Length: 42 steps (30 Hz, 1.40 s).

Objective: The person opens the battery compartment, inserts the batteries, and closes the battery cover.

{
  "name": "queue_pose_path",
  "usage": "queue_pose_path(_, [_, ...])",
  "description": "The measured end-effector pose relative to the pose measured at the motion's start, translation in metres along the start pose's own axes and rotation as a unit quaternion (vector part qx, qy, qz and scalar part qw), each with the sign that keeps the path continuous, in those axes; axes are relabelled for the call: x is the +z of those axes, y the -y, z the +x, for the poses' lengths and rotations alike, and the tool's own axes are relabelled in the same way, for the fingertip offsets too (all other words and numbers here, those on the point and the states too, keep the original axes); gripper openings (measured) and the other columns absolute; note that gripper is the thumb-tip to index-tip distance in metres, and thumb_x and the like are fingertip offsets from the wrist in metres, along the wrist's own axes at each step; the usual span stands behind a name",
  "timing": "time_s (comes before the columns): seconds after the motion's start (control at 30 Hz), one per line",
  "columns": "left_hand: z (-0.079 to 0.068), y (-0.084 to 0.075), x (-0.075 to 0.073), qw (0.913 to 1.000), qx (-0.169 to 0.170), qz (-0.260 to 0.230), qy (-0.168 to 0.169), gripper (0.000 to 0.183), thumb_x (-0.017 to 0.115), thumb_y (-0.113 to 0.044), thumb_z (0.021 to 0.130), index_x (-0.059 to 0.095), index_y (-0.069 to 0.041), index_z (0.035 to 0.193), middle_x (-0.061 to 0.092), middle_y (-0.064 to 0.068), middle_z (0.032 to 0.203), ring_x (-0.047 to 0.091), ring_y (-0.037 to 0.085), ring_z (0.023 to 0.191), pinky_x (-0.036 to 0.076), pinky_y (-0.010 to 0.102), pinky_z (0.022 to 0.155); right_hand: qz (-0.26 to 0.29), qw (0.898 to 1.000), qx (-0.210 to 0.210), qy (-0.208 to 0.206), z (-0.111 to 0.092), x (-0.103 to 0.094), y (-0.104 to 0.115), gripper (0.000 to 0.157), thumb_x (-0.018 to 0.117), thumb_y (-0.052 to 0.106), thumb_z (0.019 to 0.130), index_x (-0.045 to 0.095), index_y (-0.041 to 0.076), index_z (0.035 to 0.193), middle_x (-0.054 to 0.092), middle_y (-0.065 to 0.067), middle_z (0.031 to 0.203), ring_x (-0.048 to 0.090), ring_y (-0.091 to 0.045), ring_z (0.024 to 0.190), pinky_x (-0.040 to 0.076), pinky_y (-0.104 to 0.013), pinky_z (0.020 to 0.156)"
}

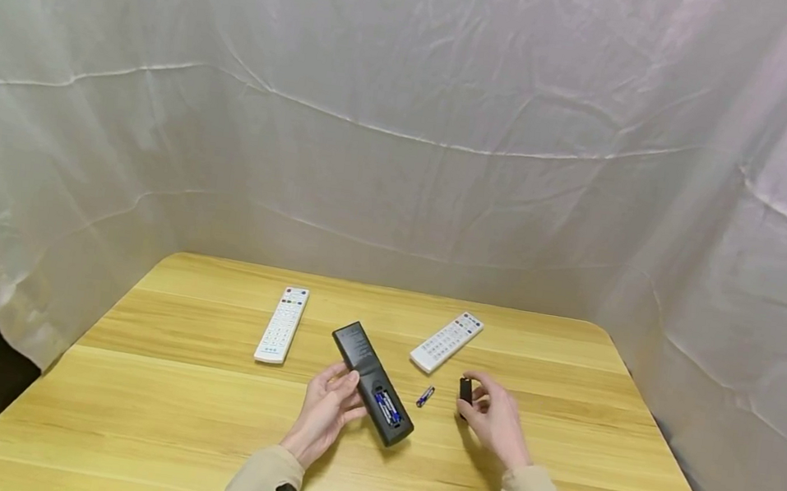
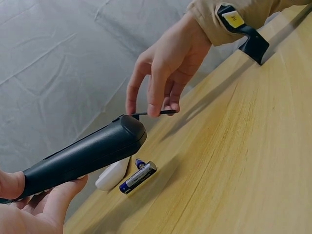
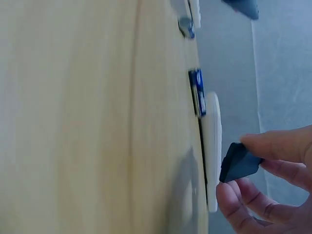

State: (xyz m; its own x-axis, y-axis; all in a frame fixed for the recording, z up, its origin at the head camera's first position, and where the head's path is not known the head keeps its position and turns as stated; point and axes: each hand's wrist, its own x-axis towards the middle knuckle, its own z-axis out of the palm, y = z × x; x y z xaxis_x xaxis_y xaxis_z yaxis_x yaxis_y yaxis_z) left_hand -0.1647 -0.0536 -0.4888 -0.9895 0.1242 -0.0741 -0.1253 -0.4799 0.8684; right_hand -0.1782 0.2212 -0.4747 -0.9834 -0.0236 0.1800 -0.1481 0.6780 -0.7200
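Observation:
My left hand (image 1: 322,414) grips a black remote control (image 1: 362,355), back side up and tilted above the table. Its battery compartment is uncovered, and blue-and-silver batteries (image 1: 387,407) lie inside. My right hand (image 1: 499,421) pinches a small black battery cover (image 1: 466,389) between thumb and fingers, to the right of the remote. A loose battery (image 1: 425,396) rests on the table between the two hands. The left wrist view shows a second loose battery (image 2: 138,177) nearby, which the head view does not show.
On the wooden table (image 1: 179,400), one white remote (image 1: 282,325) lies at the left and another white remote (image 1: 446,342) behind the loose battery. Grey curtains (image 1: 401,188) hang behind and at the sides. Each wrist carries a strapped camera.

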Motion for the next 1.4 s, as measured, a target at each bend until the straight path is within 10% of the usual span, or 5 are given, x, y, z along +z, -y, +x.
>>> queue_pose_path(0.77, [0.0, 0.002, 0.001, 0.9999, -0.009, -0.013, 0.001, 0.048, 0.051, -0.011, 0.104, 0.031, 0.006, 0.145, 0.065, 0.016, 0.125, 0.072, 0.02, 0.102, 0.065, 0.036, 0.09, 0.107, 0.987, -0.116, -0.025, -0.016, 0.037, 0.036, 0.051, 0.078, -0.01, 0.077, 0.065, -0.001, 0.125, 0.064, -0.013, 0.093, 0.063, -0.007, 0.074, 0.062, -0.019, 0.07])
queue_pose_path(1.4, [-0.001, 0.003, 0.004, 0.9997, -0.004, -0.022, -0.007, 0.043, 0.053, -0.011, 0.104, 0.034, 0.005, 0.139, 0.068, 0.008, 0.115, 0.073, 0.019, 0.1, 0.066, 0.033, 0.084, 0.03, 0.984, -0.174, -0.014, -0.021, 0.049, 0.058, 0.05, 0.08, 0.0, 0.079, 0.067, 0.009, 0.126, 0.066, -0.006, 0.098, 0.062, -0.011, 0.077, 0.059, -0.021, 0.069])
